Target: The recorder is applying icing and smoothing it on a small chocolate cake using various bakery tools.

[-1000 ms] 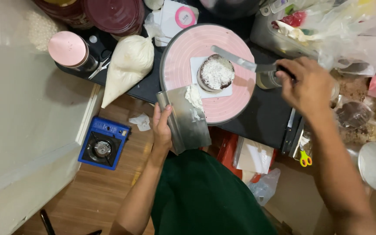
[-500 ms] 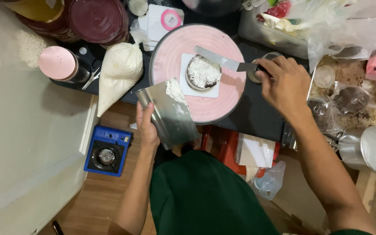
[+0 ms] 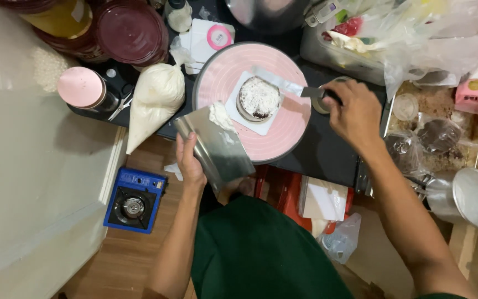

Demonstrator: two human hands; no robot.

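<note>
cake [image 3: 258, 98], small and round with white cream over a dark sponge, sits on a white square card on our pink turntable [image 3: 225, 72], just left of our right hand [image 3: 355, 113]. that hand grips the black handle of a palette knife [image 3: 280, 83], blade lying at the cake's far edge. our left hand [image 3: 190, 166] clasps a steel scraper [image 3: 217, 147] carrying a dab of cream. left of it a filled piping bag [image 3: 153, 99] lies on the bench [image 3: 327, 155].
</note>
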